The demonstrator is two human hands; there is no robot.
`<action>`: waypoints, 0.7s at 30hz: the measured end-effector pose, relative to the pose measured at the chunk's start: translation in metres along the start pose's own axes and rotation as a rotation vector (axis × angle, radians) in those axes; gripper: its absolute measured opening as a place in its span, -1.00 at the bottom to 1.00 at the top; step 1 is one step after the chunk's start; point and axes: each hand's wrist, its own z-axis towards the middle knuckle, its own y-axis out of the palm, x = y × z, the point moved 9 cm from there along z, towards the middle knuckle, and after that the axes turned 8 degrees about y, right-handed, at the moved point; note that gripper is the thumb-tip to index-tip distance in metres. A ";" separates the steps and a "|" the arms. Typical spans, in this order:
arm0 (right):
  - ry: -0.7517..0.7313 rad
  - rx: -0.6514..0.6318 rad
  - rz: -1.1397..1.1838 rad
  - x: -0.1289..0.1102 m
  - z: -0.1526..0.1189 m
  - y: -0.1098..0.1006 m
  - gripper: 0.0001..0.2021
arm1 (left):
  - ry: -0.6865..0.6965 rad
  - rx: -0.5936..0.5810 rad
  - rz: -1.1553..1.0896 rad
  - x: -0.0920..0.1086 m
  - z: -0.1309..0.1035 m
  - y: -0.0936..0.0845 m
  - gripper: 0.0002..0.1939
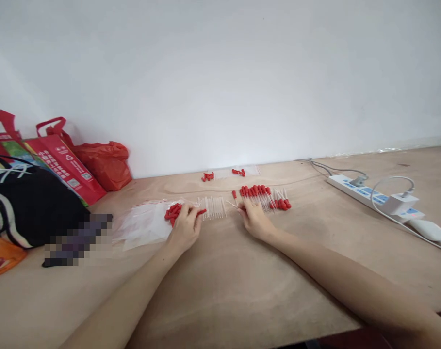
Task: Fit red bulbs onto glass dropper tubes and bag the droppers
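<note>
My left hand is closed with a red rubber bulb between thumb and fingers, its end pointing right. Beside that hand lies a pile of loose red bulbs. My right hand pinches a thin clear dropper tube, whose tip points left toward the bulb; the two are apart. Between the hands a row of bare clear tubes lies on the table. Just beyond my right hand are several droppers with red bulbs fitted, and more bulb ends face the near side.
Clear plastic bags lie left of the bulbs. Two small groups of red pieces sit near the wall. A power strip with a white charger and cables lies right. Red bags and a black cloth item stand left.
</note>
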 end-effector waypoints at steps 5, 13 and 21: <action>-0.154 0.000 0.025 0.008 -0.041 -0.020 -0.72 | 0.019 -0.134 -0.292 0.042 -0.004 0.028 -0.91; -0.188 -0.023 0.069 -0.007 -0.047 -0.024 -0.82 | 0.042 -0.162 -0.402 0.059 -0.004 0.038 -0.87; -0.220 -0.062 0.048 -0.009 -0.050 -0.018 -0.79 | 0.085 -0.131 -0.435 0.063 -0.002 0.034 -0.87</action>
